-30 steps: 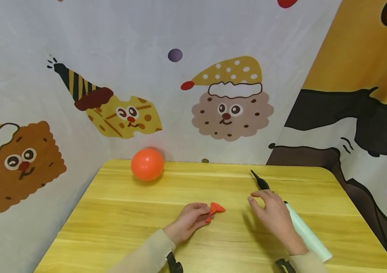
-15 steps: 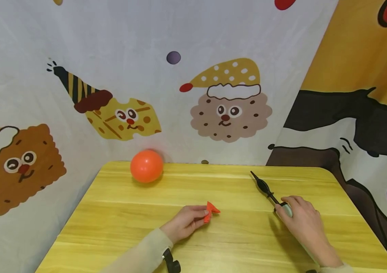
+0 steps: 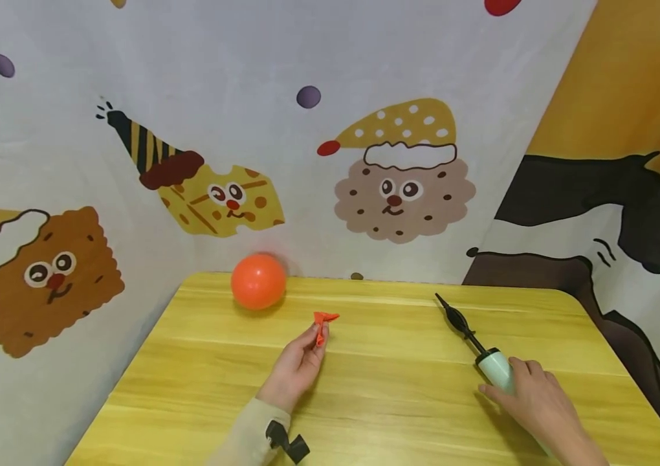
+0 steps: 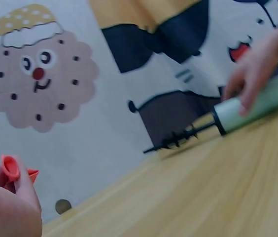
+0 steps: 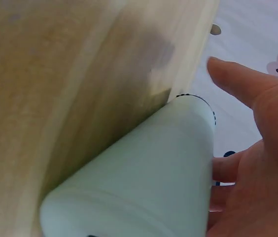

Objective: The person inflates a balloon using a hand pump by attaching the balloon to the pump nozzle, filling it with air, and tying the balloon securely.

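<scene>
Pinches the limp balloon (image 3: pixel 321 320) in the left grip (image 3: pixel 295 368), well left of the pump (image 3: pixel 495 369). Holds the right grip (image 3: pixel 541 402) spread at the long pump, pointing forward and left on the tabletop (image 3: pixel 394 382).

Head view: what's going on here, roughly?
A person's left hand pinches a limp orange balloon. Their right hand is at a pale green pump lying on the table, not closed round it. A round orange balloon sits near the table's back edge. The limp one isn't on the nozzle.

A limp orange balloon (image 3: pixel 321 321) hangs pinched; mint-green pump (image 3: pixel 495 368) lies slanted.
</scene>
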The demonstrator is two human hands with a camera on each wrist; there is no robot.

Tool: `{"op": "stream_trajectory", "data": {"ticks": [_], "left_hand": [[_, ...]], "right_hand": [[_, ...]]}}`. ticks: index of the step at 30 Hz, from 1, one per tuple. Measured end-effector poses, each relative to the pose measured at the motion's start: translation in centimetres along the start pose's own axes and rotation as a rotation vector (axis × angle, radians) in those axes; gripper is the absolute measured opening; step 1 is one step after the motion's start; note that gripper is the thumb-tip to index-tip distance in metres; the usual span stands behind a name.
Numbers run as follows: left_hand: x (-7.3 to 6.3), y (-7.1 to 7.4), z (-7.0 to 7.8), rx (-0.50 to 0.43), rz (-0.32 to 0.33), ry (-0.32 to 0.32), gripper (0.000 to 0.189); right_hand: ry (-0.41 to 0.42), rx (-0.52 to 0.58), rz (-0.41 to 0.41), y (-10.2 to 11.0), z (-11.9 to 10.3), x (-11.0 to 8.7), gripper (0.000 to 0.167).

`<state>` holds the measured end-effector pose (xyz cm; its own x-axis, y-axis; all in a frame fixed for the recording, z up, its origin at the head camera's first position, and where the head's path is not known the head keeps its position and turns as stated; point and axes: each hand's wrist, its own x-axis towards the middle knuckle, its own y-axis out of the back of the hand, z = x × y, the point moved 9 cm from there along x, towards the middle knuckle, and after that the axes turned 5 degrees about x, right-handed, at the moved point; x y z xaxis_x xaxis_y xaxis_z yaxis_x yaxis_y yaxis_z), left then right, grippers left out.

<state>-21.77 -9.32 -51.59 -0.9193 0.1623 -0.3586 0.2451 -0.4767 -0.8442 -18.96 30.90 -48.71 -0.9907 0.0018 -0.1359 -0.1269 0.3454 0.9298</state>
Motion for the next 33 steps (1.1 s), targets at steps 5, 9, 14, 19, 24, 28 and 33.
{"op": "stream_trajectory", "data": {"ticks": [5,9,14,19,24,28,33], "left_hand": [[-0.3,-0.1,0.2,-0.143,0.032,0.008,0.018],[-0.2,-0.2,0.2,-0.186,0.034,0.004,0.017],[0.2,-0.4,0.4,-0.175,0.024,-0.013,0.017],[0.5,-0.7,0.8,-0.111,0.018,-0.036,0.026],[0.9,-1.3,0.9,-0.061,0.025,-0.061,0.035],[1.2,-2.0,0.8,-0.06,0.03,-0.079,0.035],[1.2,-2.9,0.6,-0.048,0.025,-0.092,0.031]], "right_hand": [[-0.013,0.026,-0.045,-0.8,0.9,0.1,0.094],[0.009,0.062,-0.06,-1.2,1.2,0.2,0.073],[0.02,0.166,-0.094,-0.7,0.5,0.1,0.071],[0.037,0.248,-0.1,0.1,-1.9,-0.6,0.077],[0.07,0.343,-0.123,-0.4,-5.0,-1.9,0.073],[0.104,0.387,-0.128,-1.2,-7.1,-2.8,0.072],[0.203,0.358,-0.13,-2.0,-9.5,-3.6,0.068]]}}
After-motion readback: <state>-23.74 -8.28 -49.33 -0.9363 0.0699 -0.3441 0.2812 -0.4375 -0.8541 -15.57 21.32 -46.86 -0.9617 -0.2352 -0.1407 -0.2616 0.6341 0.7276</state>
